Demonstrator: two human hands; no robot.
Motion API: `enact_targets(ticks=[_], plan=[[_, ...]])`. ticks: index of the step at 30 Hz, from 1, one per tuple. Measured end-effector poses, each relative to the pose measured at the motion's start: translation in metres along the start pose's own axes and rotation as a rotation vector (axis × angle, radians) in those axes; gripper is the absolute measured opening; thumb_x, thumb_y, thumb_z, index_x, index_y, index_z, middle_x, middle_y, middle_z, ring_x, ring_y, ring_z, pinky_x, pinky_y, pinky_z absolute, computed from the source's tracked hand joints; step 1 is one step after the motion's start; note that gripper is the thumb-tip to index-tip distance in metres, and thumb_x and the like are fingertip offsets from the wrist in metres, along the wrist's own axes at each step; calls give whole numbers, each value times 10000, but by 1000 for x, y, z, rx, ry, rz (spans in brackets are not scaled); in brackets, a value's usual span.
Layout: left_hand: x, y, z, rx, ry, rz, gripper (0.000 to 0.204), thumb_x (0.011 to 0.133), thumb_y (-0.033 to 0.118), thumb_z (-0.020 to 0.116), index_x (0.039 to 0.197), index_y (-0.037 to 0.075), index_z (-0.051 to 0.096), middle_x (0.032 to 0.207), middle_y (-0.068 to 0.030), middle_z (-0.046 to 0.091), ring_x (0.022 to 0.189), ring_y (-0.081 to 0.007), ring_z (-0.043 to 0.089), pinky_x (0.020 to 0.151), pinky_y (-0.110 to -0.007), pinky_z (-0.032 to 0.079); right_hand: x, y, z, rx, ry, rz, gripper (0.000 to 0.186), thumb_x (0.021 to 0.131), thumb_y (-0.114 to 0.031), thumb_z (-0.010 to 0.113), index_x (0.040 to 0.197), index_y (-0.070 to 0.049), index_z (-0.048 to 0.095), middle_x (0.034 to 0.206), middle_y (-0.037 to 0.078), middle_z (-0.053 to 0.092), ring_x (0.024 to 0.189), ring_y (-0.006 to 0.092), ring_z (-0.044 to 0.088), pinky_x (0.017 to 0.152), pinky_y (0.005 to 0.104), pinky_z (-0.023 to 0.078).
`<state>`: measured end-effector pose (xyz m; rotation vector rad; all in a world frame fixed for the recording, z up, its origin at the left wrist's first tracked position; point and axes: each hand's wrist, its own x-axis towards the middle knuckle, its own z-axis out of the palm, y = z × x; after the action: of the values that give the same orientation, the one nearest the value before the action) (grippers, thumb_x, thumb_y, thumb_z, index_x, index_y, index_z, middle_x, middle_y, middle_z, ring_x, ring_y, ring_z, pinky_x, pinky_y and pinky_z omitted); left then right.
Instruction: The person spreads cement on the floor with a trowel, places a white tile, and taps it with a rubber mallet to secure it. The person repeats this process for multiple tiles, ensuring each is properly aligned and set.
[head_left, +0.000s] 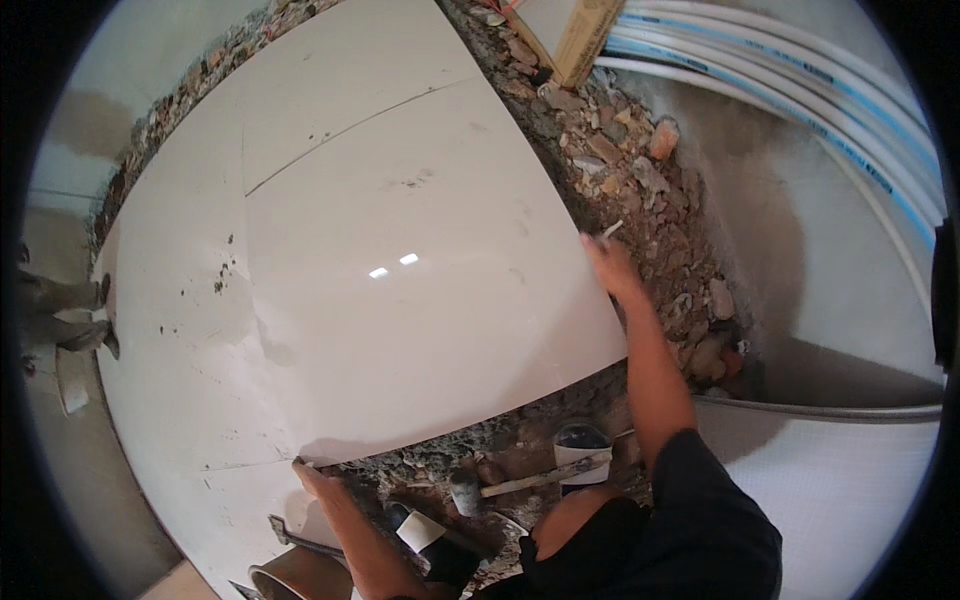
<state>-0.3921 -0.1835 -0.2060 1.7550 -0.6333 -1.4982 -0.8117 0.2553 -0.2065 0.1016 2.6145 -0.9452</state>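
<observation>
A large, glossy cream floor tile (pixel 430 290) lies in front of me, beside other laid tiles (pixel 180 330). My left hand (pixel 318 482) grips its near left corner, fingers curled at the edge. My right hand (pixel 612 268) holds the right edge, its fingertips partly hidden there. A small white strip (pixel 613 228) shows beside my right fingers; whether they touch it I cannot tell. Dark, rough mortar (pixel 440 458) shows along the tile's near edge. A mallet (pixel 465 492) with a pale handle rests below that edge, near my legs.
Broken rubble (pixel 650 190) fills the strip right of the tile. Coiled white and blue pipes (pixel 780 75) and a cardboard box (pixel 587 40) lie at the far right. A bucket (pixel 300 575) and a metal-headed tool (pixel 290 537) are near left. Another person's feet (pixel 85 320) stand at left.
</observation>
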Motion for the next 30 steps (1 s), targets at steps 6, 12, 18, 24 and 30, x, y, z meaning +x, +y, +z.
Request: enact_targets(ticks=[6, 12, 18, 24, 30], plan=[[-26, 34, -31, 323, -208, -173, 267, 891, 375, 441, 909, 151, 586, 755, 3, 601, 555, -150, 557, 425, -248, 410, 36, -31, -7, 273, -111, -16, 625, 951, -523, 435, 1121, 52, 609, 1101, 251, 637, 1060, 409, 597, 903, 459, 448], [-103, 34, -16, 22, 145, 267, 266, 911, 387, 475, 844, 141, 550, 596, 22, 499, 409, -103, 346, 392, -225, 277, 12, -14, -23, 184, -69, -6, 612, 945, -517, 442, 1112, 44, 620, 1094, 267, 633, 1056, 427, 594, 909, 455, 452], [-197, 76, 14, -32, -67, 618, 286, 944, 339, 531, 739, 141, 503, 555, 57, 368, 445, -63, 284, 417, -237, 228, 22, 8, -30, 293, -53, 3, 638, 927, -550, 449, 1123, 28, 634, 1111, 261, 634, 1066, 400, 604, 925, 452, 451], [-268, 120, 38, -50, -249, 859, 279, 952, 295, 564, 752, 107, 516, 591, 26, 410, 491, -71, 368, 442, -226, 306, 27, 23, -35, 258, -53, 37, 644, 913, -559, 470, 1125, 23, 646, 1114, 246, 644, 1055, 376, 616, 917, 445, 458], [-339, 126, 73, -72, -239, 1398, 232, 923, 261, 587, 918, 29, 580, 802, -88, 543, 741, -170, 555, 660, -284, 489, 2, 20, -56, 55, -27, -29, 612, 925, -531, 457, 1133, 11, 651, 1116, 251, 643, 1045, 402, 612, 928, 451, 452]])
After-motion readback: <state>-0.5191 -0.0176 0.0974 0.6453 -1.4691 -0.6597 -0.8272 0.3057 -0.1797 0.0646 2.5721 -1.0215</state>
